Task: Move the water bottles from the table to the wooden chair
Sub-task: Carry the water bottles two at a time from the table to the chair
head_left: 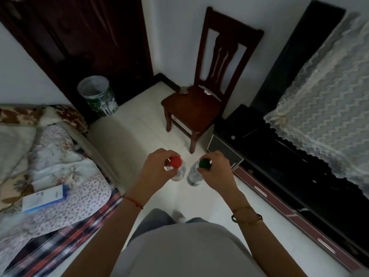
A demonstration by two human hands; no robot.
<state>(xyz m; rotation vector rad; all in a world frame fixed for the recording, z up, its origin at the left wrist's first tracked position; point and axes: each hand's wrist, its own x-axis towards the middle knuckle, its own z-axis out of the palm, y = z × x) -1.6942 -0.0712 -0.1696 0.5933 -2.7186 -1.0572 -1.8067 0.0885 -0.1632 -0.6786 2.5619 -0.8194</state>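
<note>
Nearest the camera are the person's grey top and two bare forearms, a red string on the left wrist and a thin bracelet on the right. The left hand (154, 166) is clenched around the neck of a clear bottle with a red cap (176, 162), fingers curled just under the cap, and the bottle hangs upright over the pale floor (139, 124). The right hand (216, 168) grips the neck of a second clear bottle with a green cap (204, 164) in the same way; this one tilts slightly, its base toward the left. Both bottles look clear throughout, and how full they are cannot be told. They are carried side by side, near each other but apart, short of the chair. To the left lies a bed (60, 176) with floral bedding and a blue-and-white box (45, 198) on it. To the right runs a dark low worktop (279, 156) partly under a lace cloth (323, 100). Beyond the hands stands the wooden chair (196, 108), its seat holding only a small pale scrap at the back edge. Farther left, by the dark door (89, 37), a green-and-white bin (97, 96) stands open; its inside looks pale and its contents cannot be made out.
</note>
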